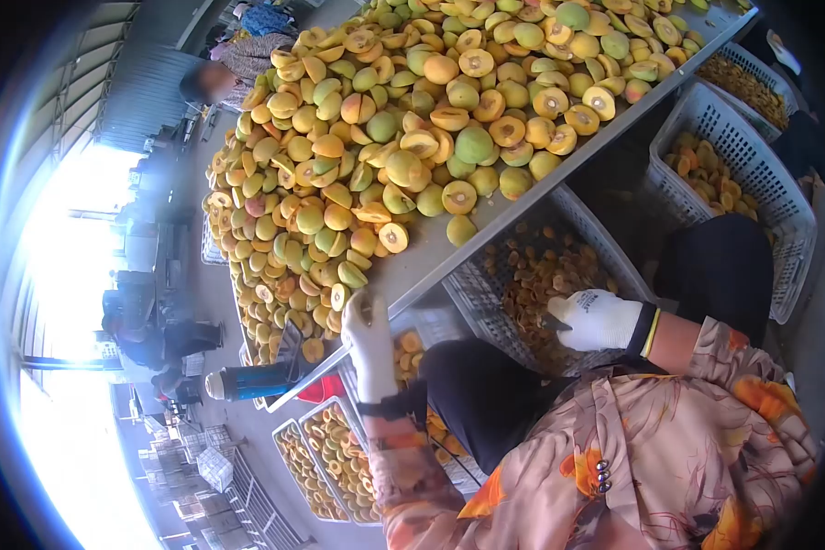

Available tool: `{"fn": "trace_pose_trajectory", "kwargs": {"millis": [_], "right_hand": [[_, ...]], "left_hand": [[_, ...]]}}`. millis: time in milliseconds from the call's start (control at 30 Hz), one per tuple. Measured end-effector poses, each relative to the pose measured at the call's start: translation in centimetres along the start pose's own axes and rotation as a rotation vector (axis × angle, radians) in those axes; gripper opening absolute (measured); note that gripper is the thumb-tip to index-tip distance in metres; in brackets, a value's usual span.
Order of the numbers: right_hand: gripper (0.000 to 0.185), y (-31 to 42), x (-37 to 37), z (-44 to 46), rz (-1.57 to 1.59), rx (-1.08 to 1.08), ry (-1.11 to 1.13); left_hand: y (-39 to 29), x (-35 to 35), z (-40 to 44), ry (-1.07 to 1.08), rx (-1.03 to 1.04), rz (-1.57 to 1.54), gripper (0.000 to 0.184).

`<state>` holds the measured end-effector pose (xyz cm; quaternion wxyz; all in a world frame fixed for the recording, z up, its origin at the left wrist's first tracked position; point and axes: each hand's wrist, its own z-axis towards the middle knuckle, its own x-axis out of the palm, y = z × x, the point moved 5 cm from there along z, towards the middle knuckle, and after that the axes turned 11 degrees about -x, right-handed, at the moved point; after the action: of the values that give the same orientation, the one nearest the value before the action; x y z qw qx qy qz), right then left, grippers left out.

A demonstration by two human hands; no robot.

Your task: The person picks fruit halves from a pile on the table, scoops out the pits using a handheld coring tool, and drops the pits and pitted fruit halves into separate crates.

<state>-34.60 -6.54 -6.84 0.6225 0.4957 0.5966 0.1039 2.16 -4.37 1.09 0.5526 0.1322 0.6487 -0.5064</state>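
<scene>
A large heap of halved yellow-green fruit (367,156) covers the metal table (431,252). My left hand (368,339), in a white glove, is at the table's near edge beside the cut fruit, its fingers bent; whether it holds anything is too small to tell. My right hand (596,321), also gloved in white, is over a grey crate (614,243) of pits and scraps (545,284). Its fingers are curled together, and what may be between them is hidden.
A perforated crate (788,215) with fruit pieces stands at the right, another (752,69) behind it. Crates of halves (339,454) lie below the table. A blue cylinder (252,382) sits at the table's corner. People work in the background.
</scene>
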Motion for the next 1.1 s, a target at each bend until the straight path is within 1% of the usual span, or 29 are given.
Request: {"fn": "trace_pose_trajectory", "kwargs": {"millis": [33,67,133,167,200,300,333,400,433,500,533,633,700,733,767,800,867,900,967,1000,1100], "right_hand": [[0.033,0.9,0.2,-0.6,0.035,-0.026,-0.026],[0.032,1.6,0.1,-1.0,0.066,-0.051,-0.055],[0.032,0.3,-1.6,2.0,0.035,-0.055,-0.072],[0.031,0.4,-1.6,1.6,0.042,-0.025,-0.049],[0.031,0.5,-1.8,1.1,0.07,0.011,-0.035],[0.03,0.6,-1.6,0.9,0.096,-0.009,-0.076],[0.03,0.5,-1.5,1.1,0.098,-0.025,-0.094],[0.029,0.7,-1.7,1.4,0.098,-0.057,-0.131],[0.029,0.9,-2.1,1.4,0.128,-0.04,-0.125],[0.03,1.4,-2.9,1.3,0.175,-0.01,-0.113],[0.031,1.6,-3.1,1.3,0.165,-0.082,-0.231],[0.033,5.6,-5.4,1.1,0.339,-0.294,-0.502],[0.036,7.6,-5.9,1.4,0.367,-0.35,-0.5],[0.037,8.4,-5.9,1.5,0.37,-0.364,-0.496],[0.037,9.1,-5.6,1.5,0.374,-0.378,-0.492],[0.036,9.9,-5.5,1.2,0.331,-0.413,-0.553],[0.036,11.1,-5.3,0.3,0.268,-0.386,-0.557],[0.035,11.6,-5.3,-0.2,0.236,-0.372,-0.56],[0.035,12.3,-5.0,-1.2,0.199,-0.442,-0.631],[0.035,12.5,-4.8,-1.8,0.181,-0.475,-0.666],[0.033,12.7,-4.1,-2.9,0.057,-0.517,-0.733]], "left_hand": [[-1.8,0.9,1.1,-0.004,0.026,0.019,0.049],[-2.7,2.4,2.6,0.062,-0.003,0.134,0.054],[-4.7,4.7,8.7,0.007,0.045,0.272,0.057],[-4.7,6.3,9.6,0.025,0.046,0.343,0.059],[-5.2,7.4,10.1,0.083,0.045,0.296,0.062],[-6.1,8.8,9.3,0.016,-0.078,0.373,0.062],[-5.5,9.5,9.4,-0.025,-0.049,0.315,0.058],[-4.3,10.4,9.6,0.039,-0.044,0.141,0.051],[-4.0,10.4,9.4,0.07,-0.042,0.053,0.048],[-4.0,9.8,7.9,0.147,-0.151,-0.303,0.046],[-4.8,9.0,6.3,0.186,-0.21,-0.48,0.047],[-9.8,5.0,-0.4,0.408,-0.25,-1.024,0.055],[-11.5,3.7,-4.1,0.518,-0.28,-1.177,0.062],[-12.4,2.7,-5.9,0.493,-0.225,-1.186,0.049],[-12.3,2.6,-7.0,0.429,-0.163,-1.127,0.044],[-12.6,2.4,-8.0,0.365,-0.099,-1.067,0.04],[-13.4,1.5,-10.2,0.311,-0.059,-1.055,0.035],[-14.0,0.9,-11.3,0.284,-0.04,-1.049,0.035],[-16.2,-0.9,-13.5,0.025,0.361,-0.41,0.036],[-16.4,-0.8,-14.3,0.121,0.168,-0.695,0.037],[-16.0,0.2,-15.5,0.328,-0.144,-1.362,0.039]]}}
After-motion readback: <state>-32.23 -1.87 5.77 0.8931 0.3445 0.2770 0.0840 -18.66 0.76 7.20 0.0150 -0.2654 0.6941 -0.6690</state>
